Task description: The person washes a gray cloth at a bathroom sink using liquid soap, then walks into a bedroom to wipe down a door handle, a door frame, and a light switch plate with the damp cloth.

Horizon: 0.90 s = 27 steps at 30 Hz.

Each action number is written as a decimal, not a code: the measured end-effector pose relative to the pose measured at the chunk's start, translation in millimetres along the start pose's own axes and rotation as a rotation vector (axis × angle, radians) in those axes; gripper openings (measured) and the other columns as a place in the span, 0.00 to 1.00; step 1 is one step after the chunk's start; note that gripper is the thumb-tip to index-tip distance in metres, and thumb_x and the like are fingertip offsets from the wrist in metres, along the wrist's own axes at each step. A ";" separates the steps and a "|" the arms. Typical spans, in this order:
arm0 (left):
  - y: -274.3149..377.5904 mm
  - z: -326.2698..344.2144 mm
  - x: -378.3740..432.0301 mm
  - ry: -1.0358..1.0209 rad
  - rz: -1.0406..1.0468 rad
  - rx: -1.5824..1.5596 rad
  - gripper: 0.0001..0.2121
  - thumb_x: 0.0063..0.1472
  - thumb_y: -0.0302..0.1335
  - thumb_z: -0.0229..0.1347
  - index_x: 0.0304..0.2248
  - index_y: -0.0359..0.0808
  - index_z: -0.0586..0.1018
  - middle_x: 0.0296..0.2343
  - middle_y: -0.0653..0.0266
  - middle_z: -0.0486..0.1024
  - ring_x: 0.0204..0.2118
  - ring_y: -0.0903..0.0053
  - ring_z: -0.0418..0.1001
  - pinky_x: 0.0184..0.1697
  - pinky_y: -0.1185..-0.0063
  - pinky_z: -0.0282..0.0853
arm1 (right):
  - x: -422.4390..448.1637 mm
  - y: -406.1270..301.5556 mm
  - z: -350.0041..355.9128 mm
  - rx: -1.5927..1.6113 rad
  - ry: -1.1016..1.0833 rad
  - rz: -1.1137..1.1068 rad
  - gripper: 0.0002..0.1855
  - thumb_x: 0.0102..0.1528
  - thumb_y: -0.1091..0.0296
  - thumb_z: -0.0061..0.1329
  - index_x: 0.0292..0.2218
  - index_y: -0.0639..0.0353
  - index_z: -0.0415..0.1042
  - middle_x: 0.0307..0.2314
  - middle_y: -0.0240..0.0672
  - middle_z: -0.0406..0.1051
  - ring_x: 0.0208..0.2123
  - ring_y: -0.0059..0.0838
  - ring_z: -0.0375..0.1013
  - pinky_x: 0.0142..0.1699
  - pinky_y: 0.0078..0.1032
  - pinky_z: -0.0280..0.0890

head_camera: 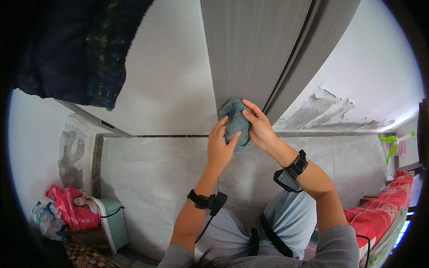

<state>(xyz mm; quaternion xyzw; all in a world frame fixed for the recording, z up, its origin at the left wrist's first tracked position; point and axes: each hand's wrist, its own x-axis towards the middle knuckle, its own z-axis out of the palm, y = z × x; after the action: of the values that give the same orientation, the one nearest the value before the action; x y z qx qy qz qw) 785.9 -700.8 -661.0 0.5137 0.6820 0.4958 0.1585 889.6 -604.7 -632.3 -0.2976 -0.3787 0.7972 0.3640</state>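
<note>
A bunched grey-green cloth [238, 125] is held between both hands, close to the lower end of a grey wood-grain door frame [249, 63]. My left hand [221, 144] grips its near left side, with the thumb across the lower part. My right hand [260, 129] has hold of the right side, its fingers over the upper edge. Behind the cloth, the foot of the frame is partly hidden. A pale door panel [167, 77] adjoins the frame on the left.
Peeling plaster marks the wall [328, 107] at right. A light-green bin [114, 217] with a pink plastic bag [72, 207] stands at lower left. Dark fabric [70, 50] hangs at upper left. Red bedding [378, 214] lies at right, above grey floor tiles [150, 174].
</note>
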 end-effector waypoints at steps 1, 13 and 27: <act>3.1 -2.2 -0.4 0.030 -0.045 -0.022 0.23 0.48 0.31 0.57 0.43 0.30 0.67 0.41 0.55 0.67 0.44 0.68 0.65 0.46 0.75 0.60 | -4.3 3.0 -5.5 -0.133 0.112 0.036 0.22 0.54 0.64 0.41 0.49 0.57 0.56 0.44 0.36 0.59 0.44 0.24 0.59 0.47 0.24 0.57; 44.7 -20.0 -12.5 -0.133 0.615 -0.184 0.23 0.50 0.38 0.54 0.43 0.32 0.68 0.47 0.52 0.61 0.49 0.60 0.60 0.51 0.67 0.54 | -73.3 -60.9 -12.6 0.415 -0.061 0.371 0.30 0.49 0.49 0.42 0.48 0.60 0.57 0.44 0.40 0.60 0.42 0.34 0.64 0.46 0.33 0.61; -9.7 -5.7 59.6 0.270 0.214 0.381 0.38 0.51 0.35 0.53 0.55 0.36 0.44 0.55 0.45 0.33 0.58 0.53 0.33 0.56 0.63 0.38 | -8.6 -236.8 41.3 -2.011 0.280 -1.697 0.37 0.34 0.60 0.52 0.49 0.39 0.60 0.52 0.32 0.52 0.56 0.38 0.45 0.58 0.46 0.36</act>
<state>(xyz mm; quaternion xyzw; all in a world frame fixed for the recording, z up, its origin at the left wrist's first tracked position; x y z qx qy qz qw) 751.4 -652.4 -649.1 0.5327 0.7198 0.4364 -0.0872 947.5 -521.5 -414.2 -0.1876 -0.8278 -0.3403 0.4047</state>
